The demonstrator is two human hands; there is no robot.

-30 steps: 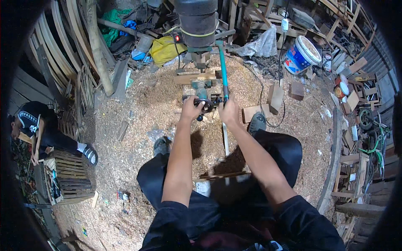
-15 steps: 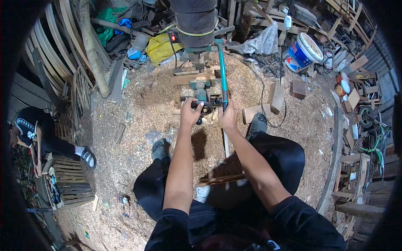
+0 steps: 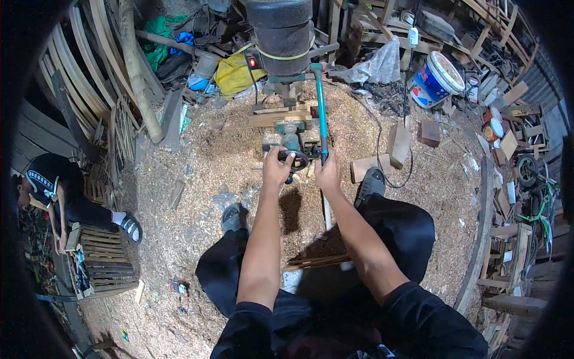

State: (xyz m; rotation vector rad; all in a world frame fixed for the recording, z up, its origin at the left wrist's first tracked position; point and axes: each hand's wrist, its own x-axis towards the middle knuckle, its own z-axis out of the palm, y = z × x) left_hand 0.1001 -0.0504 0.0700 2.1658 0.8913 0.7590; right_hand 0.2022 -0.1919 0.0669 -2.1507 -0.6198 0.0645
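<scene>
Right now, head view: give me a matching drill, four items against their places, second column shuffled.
Items:
1 left hand
2 right hand
3 white and blue bucket
4 slatted wooden crate

Places:
A upper right, among wooden frames
B on the teal lever
C lower left, on sawdust
D on the dark round handwheel

Pairs: 1-D, 2-B, 3-A, 4-C

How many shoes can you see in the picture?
3. A grey shoe under the left hand, a grey shoe beside the right hand, and another person's striped shoe far left. Others may be hidden.
</scene>
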